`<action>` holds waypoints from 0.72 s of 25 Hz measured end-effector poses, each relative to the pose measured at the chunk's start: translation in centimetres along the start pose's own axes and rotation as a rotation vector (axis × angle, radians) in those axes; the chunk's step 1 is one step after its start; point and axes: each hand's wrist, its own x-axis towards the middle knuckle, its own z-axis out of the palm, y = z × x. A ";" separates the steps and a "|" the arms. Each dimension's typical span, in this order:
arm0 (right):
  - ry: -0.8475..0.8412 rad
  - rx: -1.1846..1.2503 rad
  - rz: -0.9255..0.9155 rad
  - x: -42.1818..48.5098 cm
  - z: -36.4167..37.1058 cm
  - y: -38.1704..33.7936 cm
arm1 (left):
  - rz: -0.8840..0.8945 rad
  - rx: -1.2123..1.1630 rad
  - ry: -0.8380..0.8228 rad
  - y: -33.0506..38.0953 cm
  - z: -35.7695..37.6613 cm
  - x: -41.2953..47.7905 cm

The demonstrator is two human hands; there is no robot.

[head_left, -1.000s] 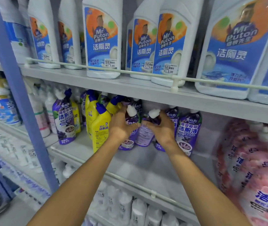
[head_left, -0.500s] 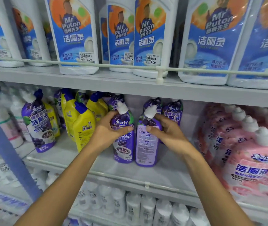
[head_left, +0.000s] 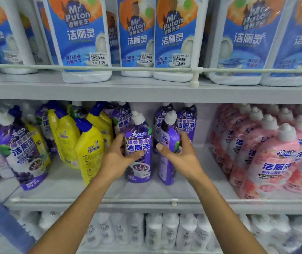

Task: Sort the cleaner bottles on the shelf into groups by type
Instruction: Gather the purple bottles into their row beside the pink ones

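— Where is the shelf [head_left: 146, 191] open?
— Along its front edge, and a gap runs to the back beside the pink bottles [head_left: 267, 158].
— What blocks?
— Yellow bottles [head_left: 89, 149] on the left, the front rail [head_left: 146, 200] low, upper shelf [head_left: 146, 92] overhead.

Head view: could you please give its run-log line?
left hand: grips label-forward purple toilet-cleaner bottle; right hand: grips side-on purple toilet-cleaner bottle; both on middle shelf
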 end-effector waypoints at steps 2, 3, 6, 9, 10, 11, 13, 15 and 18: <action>-0.162 0.228 0.150 1.0 -1.2 0.6 | -0.016 -0.004 -0.024 -0.7 -0.1 -0.1; -0.196 0.291 0.189 1.5 -1.7 1.0 | -0.012 -0.008 -0.031 -1.1 -0.2 0.0; -0.104 0.217 0.119 1.4 -1.6 1.1 | -0.013 -0.019 -0.069 -1.5 -0.5 0.2; 0.135 0.118 0.038 0.4 -0.2 -0.1 | -0.017 -0.040 -0.109 -1.6 -0.4 0.4; 0.167 0.102 0.019 -0.1 0.2 -0.3 | -0.019 -0.051 -0.124 -1.8 -0.4 0.5; 0.169 0.084 0.006 -0.5 0.6 -0.2 | -0.026 -0.067 -0.136 -2.0 -0.2 0.6; 0.135 0.052 0.015 -1.5 1.2 0.7 | -0.045 -0.077 -0.144 -2.4 0.0 0.4; 0.148 0.015 0.037 -2.3 1.2 1.6 | -0.074 -0.074 -0.134 -3.4 0.5 -0.3; 0.214 -0.083 0.033 -2.3 0.7 2.7 | -0.091 -0.080 -0.095 -4.5 1.7 -1.2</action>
